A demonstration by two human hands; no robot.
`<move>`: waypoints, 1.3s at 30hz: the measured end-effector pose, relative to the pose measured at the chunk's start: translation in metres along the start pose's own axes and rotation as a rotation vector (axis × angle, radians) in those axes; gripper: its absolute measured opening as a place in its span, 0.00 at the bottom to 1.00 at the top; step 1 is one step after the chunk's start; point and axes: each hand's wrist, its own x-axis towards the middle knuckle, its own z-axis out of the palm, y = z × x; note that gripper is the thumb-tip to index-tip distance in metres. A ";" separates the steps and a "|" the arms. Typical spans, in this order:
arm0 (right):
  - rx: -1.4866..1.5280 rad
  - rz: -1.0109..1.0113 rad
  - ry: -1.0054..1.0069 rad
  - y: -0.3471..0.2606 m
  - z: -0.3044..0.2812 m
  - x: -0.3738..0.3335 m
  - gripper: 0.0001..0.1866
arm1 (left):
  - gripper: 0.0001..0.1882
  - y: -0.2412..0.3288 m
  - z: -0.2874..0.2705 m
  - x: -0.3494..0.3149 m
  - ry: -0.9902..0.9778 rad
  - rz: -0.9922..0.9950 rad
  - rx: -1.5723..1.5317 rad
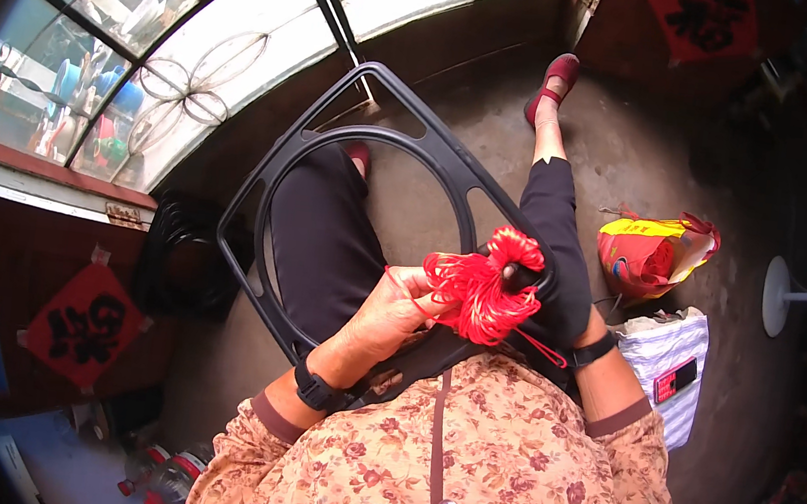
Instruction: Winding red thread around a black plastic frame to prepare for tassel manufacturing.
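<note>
A bundle of shiny red cord (480, 300) sits in front of my body, its loops gathered into a thick skein. My right hand (566, 307), in a black glove, is closed round the bundle, with dark fingertips showing among the loops. My bare left hand (384, 315) pinches the near left side of the skein, and a red strand runs over its fingers. A short tail of cord hangs by my right wrist. Across my lap leans a black plastic frame (443, 146), squarish with a round ring inside; its right corner is beside my right hand, partly hidden.
On the floor to the right stand a red and yellow bag (639, 266) and a white striped sack (684, 412) with a phone-like red and black object (675, 381) on it. More black frames (181, 260) lie at left below the window. Bottles (174, 476) stand at lower left.
</note>
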 end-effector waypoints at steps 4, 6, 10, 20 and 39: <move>0.443 0.124 -0.052 0.034 -0.008 0.003 0.18 | 0.11 0.005 -0.005 0.001 -0.017 0.005 0.071; 0.762 0.004 -0.311 0.003 0.004 0.011 0.20 | 0.11 0.007 0.002 0.001 0.026 0.015 0.021; 0.440 0.010 -0.031 0.033 -0.011 0.006 0.23 | 0.13 0.003 -0.003 0.002 0.007 0.031 0.013; 0.012 -0.231 -0.060 0.023 -0.004 0.007 0.22 | 0.14 0.001 -0.006 0.004 0.036 0.029 0.055; 0.131 0.052 0.056 0.025 -0.006 0.041 0.17 | 0.12 0.015 0.005 0.005 -0.015 -0.056 -0.087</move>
